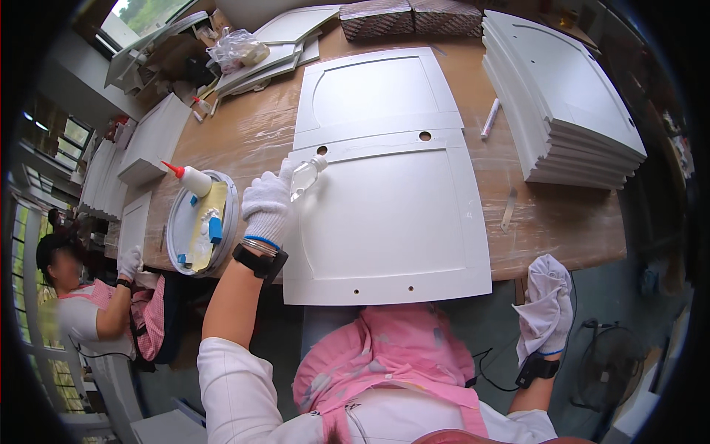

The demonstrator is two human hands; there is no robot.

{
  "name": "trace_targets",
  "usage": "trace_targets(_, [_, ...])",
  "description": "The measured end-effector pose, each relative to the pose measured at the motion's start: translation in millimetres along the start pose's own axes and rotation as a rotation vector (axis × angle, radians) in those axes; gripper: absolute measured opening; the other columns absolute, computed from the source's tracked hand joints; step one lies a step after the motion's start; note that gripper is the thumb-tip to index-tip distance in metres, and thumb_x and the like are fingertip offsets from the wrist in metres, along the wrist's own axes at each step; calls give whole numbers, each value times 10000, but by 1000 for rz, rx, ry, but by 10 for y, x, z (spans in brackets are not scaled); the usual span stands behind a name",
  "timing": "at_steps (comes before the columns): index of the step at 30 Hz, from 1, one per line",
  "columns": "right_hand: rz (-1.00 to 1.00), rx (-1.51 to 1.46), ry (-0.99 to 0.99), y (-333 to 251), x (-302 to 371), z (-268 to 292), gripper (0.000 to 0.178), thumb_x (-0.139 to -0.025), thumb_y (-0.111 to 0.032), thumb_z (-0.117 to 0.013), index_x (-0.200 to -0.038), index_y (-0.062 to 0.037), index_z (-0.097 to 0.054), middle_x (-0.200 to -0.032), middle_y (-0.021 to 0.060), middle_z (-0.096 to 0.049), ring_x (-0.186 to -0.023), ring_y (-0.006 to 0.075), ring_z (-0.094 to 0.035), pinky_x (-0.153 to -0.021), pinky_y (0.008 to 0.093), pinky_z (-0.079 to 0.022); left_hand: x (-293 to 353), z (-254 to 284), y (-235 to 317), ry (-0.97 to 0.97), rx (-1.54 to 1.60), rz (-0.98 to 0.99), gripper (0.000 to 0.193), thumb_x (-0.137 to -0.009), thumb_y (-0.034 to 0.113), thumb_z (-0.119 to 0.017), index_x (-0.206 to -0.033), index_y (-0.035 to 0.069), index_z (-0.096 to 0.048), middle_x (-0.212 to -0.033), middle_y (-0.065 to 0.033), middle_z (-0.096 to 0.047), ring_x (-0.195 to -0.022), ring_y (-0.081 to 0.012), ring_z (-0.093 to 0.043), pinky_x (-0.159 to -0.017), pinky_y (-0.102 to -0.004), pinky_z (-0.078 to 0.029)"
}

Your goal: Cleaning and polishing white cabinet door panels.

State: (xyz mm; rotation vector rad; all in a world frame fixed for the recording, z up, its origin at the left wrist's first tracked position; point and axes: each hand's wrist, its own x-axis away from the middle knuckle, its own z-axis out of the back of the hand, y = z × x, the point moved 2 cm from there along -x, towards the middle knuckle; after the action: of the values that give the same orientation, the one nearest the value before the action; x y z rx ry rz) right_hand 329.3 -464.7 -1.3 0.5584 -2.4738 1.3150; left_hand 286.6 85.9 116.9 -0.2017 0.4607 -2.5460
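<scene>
- at nine o'clock, a round whitish lid (231,235) carries a red-tipped glue bottle (196,182), a yellow sheet (200,235) and blue blocks (215,230); a backward-swinging left elbow could perhaps jog it and smear the white paste on it.
- toward ten, the left hand (268,198), in a ribbed knit glove, is closed around a clear bottle (305,176), smooth, rounded and tilted over the panel; a slack grip on slick plastic could let it drop, and a loose cap could dribble. whether that cap is tight, i cannot tell.
- across the centre lies the white panel (392,214), flat and satiny, with a raised border and curved inner line; its six o'clock edge overhangs the table (547,229), so leaning there could tip or slide it. another panel (377,89) adjoins at twelve.
- at three, a thin metal strip (509,210) rests on wrinkled film; a careless sweep could drag it into a painted-looking face.
- at four, the right hand (558,330), also gloved, clutches a soft, crumpled white cloth (531,325), its fingers partly hidden; grit in those folds could scratch.
- at two, stepped panels form a stack (577,81); a bump could shift its uneven edges.
</scene>
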Motion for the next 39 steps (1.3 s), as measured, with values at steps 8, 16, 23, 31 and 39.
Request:
trace_targets(8, [1,-16,99,99,-22,-69,462,-1029,-397,-494,-1357,-77,-550,-1166,130,-676,-889,277,-691,-750,420,-616,318,-240,-435,161,-116,-27,564,-911,226,-631,-1439,135,-455,-929,-128,-632,-831,-290,-664,-660,-421,-548])
trace_targets(16, [61,74,56,142,12,-121,497,-1024,-427,-475,-1370,-76,-542,-1170,126,-672,-867,265,-688,-699,404,-616,713,-387,-621,148,-105,20,652,-844,277,-718,-1431,155,-461,-884,-112,-606,-806,-286,-666,-605,-439,-536])
trace_targets(23, [117,5,-34,110,195,-521,529,-1042,-375,-438,-1461,-53,-450,-1365,148,-580,-1158,291,-623,-916,414,-569,914,-600,-844,196,294,61,855,-783,320,-813,-1491,139,-369,-1073,-161,-625,-973,-349,-661,-809,-472,-547])
trace_targets(31, [227,221,-170,1,301,-753,468,-1042,-185,-457,-1452,40,-428,-1440,183,-524,-1306,310,-547,-1113,405,-447,198,-908,-904,478,1121,340,863,-768,230,-867,-1448,51,-368,-1346,-167,-545,-1254,-280,-545,-1054,-397,-446])
trace_targets(39, [324,662,-80,-149,227,-846,416,-997,-27,-480,-1402,65,-479,-1354,158,-597,-1249,227,-580,-1082,316,-450,48,-1481,-1026,511,1596,218,808,-837,130,-817,-1472,7,-332,-1443,-184,-478,-1322,-266,-493,-1132,-391,-396])
